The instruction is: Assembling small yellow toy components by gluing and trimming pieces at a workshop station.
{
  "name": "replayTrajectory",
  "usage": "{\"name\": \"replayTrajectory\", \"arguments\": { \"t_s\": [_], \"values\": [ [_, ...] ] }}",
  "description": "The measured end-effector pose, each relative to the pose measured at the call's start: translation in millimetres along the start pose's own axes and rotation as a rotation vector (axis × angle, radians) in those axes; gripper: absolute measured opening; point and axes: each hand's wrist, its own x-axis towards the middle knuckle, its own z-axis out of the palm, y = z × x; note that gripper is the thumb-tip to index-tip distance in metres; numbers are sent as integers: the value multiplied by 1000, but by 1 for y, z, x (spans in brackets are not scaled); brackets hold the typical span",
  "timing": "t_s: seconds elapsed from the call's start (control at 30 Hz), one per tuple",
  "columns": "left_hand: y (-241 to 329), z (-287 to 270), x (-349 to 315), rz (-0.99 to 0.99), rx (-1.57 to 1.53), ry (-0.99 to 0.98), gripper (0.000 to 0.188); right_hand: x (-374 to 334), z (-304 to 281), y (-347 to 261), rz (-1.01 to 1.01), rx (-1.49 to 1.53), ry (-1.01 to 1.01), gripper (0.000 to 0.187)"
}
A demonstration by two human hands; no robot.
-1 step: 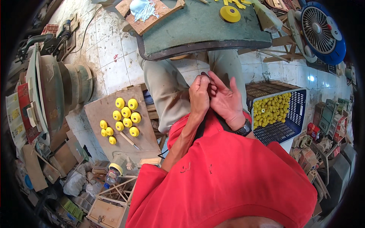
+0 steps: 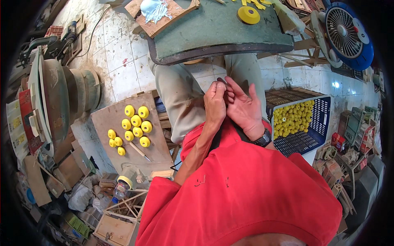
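Note:
Above my lap, my left hand (image 2: 215, 102) is closed in a fist, thumb on top. A small dark piece (image 2: 221, 80) pokes out at its fingertips, too little of it showing to name. My right hand (image 2: 247, 110), with a dark watch (image 2: 264, 138) at the wrist, is turned palm up against the left. Its thumb and index finger stretch apart, while the other fingertips bend toward the left fist. On a brown board (image 2: 108, 117) to my left lie several yellow disc-shaped pieces (image 2: 136, 120) and a wooden-handled pointed tool (image 2: 139, 151).
Ahead is a green-topped table (image 2: 205, 37) with a yellow disc (image 2: 248, 15), yellow scraps and a wood block (image 2: 154, 28) bearing a pale blue-white substance. On the right are a dark crate (image 2: 324, 119) of yellow pieces and a blue fan (image 2: 349, 35). A machine (image 2: 53, 98) stands left.

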Motion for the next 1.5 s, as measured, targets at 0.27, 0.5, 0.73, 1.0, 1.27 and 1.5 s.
{"name": "replayTrajectory", "arguments": {
  "t_s": [0.27,0.5,0.73,1.0,1.27,1.5],
  "values": [
    [3,13,-10,167,5,101,18,-1,0,-3,60,71,-61,80],
    [7,10,-12,366,393,213,20,2,9,-2,-94,-490,32,76],
    [8,10,-7,362,503,212,15,1,11,0,-284,-1362,-14,64],
    [7,2,-12,172,-55,57,24,1,27,-6,-462,-1978,24,47],
    [18,13,-16,314,-30,45,30,-2,28,-8,-527,-1835,33,48],
    [23,20,-19,349,-64,228,16,-11,37,-6,-700,-2215,-22,53]
  ]
}}
